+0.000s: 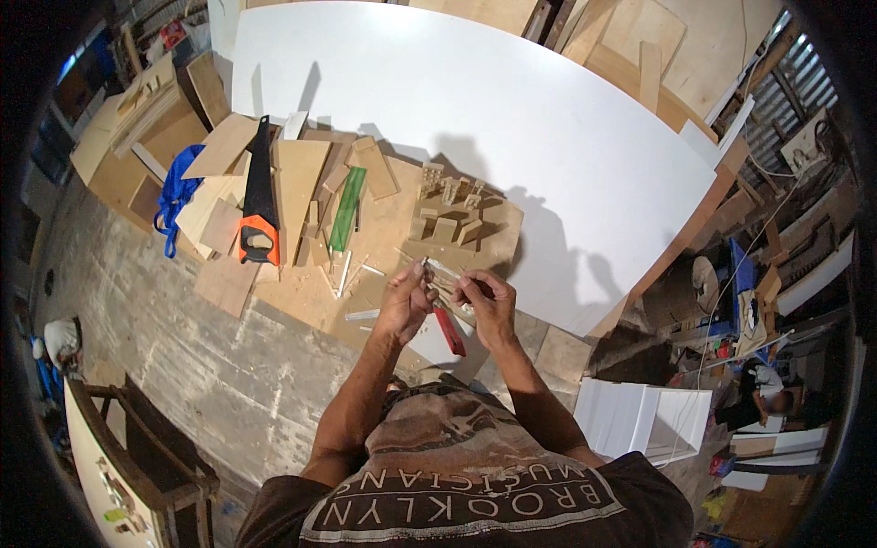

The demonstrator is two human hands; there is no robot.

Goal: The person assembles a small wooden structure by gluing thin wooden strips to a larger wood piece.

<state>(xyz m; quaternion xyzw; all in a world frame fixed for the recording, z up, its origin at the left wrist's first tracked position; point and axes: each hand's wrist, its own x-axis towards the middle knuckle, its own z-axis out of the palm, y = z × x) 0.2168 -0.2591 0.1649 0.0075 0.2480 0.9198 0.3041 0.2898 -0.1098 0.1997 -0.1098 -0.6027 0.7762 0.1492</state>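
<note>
Over the board's near edge, my left hand (404, 304) is closed, its fingertips pinching the end of a thin pale strip (445, 268). The strip slants toward my right hand (491, 306), whose thumb and fingers are closed at its other end. A red-handled cutter (449, 331) shows just below my left fingers; I cannot tell whether they hold it or it lies beneath. Just beyond my hands, small wooden block pieces (445, 228), some with holes, stand on a brown board (502, 224).
Left of the blocks lie an orange-handled handsaw (258, 205), a green strip (347, 208), wood offcuts (301, 178) and a blue cloth bag (177, 194). A large white panel (548, 137) spreads behind. A white box-like cabinet (644, 416) stands at right; another person (763, 393) is beyond it.
</note>
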